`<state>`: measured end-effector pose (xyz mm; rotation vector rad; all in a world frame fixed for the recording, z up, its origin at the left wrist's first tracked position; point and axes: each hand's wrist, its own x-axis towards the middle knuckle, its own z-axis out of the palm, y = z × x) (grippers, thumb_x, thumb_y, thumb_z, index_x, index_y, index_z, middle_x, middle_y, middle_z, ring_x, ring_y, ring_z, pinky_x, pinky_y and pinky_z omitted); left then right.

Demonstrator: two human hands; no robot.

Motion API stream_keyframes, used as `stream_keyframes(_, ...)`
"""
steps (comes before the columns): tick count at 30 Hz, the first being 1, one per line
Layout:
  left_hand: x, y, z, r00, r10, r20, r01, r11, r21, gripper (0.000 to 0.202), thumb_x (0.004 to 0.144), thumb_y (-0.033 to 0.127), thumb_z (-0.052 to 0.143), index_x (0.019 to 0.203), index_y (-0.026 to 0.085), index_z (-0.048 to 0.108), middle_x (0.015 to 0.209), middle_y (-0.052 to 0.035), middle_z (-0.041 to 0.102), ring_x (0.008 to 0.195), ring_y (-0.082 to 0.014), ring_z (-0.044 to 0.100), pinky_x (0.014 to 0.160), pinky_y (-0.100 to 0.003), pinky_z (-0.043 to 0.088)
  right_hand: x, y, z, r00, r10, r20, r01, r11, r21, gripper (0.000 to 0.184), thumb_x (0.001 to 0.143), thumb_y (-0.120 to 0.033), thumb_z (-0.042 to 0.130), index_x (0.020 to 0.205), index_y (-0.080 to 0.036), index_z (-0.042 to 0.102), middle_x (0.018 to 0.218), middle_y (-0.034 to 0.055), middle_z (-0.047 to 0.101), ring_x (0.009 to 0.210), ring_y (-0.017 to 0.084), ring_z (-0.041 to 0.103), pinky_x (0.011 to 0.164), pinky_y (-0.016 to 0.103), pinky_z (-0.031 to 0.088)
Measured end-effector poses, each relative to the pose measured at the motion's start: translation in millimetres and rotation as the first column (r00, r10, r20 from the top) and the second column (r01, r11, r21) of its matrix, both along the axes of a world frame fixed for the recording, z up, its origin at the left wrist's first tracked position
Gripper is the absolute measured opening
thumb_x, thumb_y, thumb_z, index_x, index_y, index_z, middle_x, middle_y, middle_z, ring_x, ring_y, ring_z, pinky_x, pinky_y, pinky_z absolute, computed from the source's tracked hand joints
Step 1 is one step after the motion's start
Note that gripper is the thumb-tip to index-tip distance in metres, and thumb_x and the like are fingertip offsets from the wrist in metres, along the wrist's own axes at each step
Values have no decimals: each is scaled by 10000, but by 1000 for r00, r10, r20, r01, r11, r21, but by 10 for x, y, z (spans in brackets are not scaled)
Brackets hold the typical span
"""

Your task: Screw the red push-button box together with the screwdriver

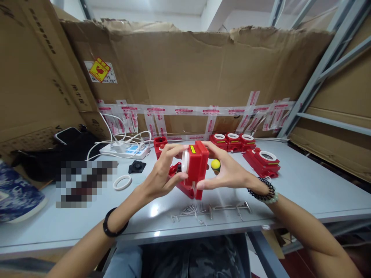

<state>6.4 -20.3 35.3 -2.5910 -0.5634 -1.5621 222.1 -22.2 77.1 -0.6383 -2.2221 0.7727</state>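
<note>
A red box-shaped housing (196,164) with a white ring on its left face and a yellow label on top is held up on edge above the table. My left hand (162,172) is closed on its ringed side, thumb below and fingers over the top. From the opposite side my right hand (227,166) grips the flat back part between thumb and fingers. A yellow-and-green rounded piece (215,165), perhaps a handle end, shows inside the curve of my right hand; whether it is touched I cannot tell. Behind and below, another red part (185,189) is partly hidden.
Near the front edge lie several screws (189,209) and a T-shaped metal tool (228,207). A white ring (122,182), a black square part (137,166) and a power strip (127,150) are left. More red housings (233,143) stand at the back right, before a cardboard wall (185,69).
</note>
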Motion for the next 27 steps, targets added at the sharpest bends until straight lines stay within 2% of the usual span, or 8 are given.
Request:
stream_keyframes(4,61,-10,-47,998,50,44,-52,998,31,512,942,544,368,1311,188,367,1089,-122,510,958,-229,520,717,-344,483,-12,-20,-38,999,29,28,-29,999,21,827,629,-464,787,1291,-188,374,1203,99,559,1064,236,562,888,389,491)
stream_keyframes(8,152,-37,-136,981,49,188,-13,982,-189,443,963,542,294,1211,191,405,1014,-86,542,862,-202,560,689,-328,467,-44,24,-150,992,-124,35,105,934,341,829,659,-401,775,1312,-190,311,1175,111,573,970,219,595,788,355,527)
stream_keyframes(13,205,-105,-85,958,122,260,82,753,-653,434,956,569,273,992,185,472,817,-23,555,656,-153,509,589,-282,417,-45,84,-242,942,-333,48,181,620,763,570,823,-158,589,1317,-236,315,1287,120,525,1086,220,565,589,256,517)
stream_keyframes(16,216,-99,-32,933,117,340,218,568,-794,466,935,592,291,829,181,483,691,6,520,623,-148,489,580,-273,415,-34,81,-239,898,-433,79,116,406,907,510,862,-57,477,1299,-287,353,1317,97,520,1055,217,565,455,212,430)
stream_keyframes(18,202,-66,-20,918,115,379,286,468,-836,465,923,594,318,751,185,459,650,17,497,607,-140,480,564,-262,417,-35,75,-234,890,-447,88,75,334,940,506,865,-26,440,1286,-299,375,1323,86,522,1055,218,557,433,204,402)
stream_keyframes(22,87,-6,-17,965,73,252,204,393,-897,507,936,585,280,667,183,435,572,23,465,518,-121,430,509,-258,386,-61,93,-249,899,-426,96,89,393,915,496,847,-59,492,1276,-285,388,1299,89,540,1011,203,582,425,201,410)
stream_keyframes(24,20,-17,-1,982,81,169,107,497,-861,537,953,570,219,747,170,514,651,-10,546,577,-144,496,580,-297,435,-70,120,-260,924,-374,78,141,523,840,531,811,-116,575,1285,-254,379,1273,102,553,1008,204,594,485,219,473)
stream_keyframes(27,-31,-75,46,984,28,175,102,721,-686,422,939,525,364,1190,212,494,1169,-92,578,992,-228,572,832,-395,484,-59,169,-250,945,-326,14,239,720,652,666,730,-261,703,1299,-212,360,1213,113,584,915,204,625,562,268,526)
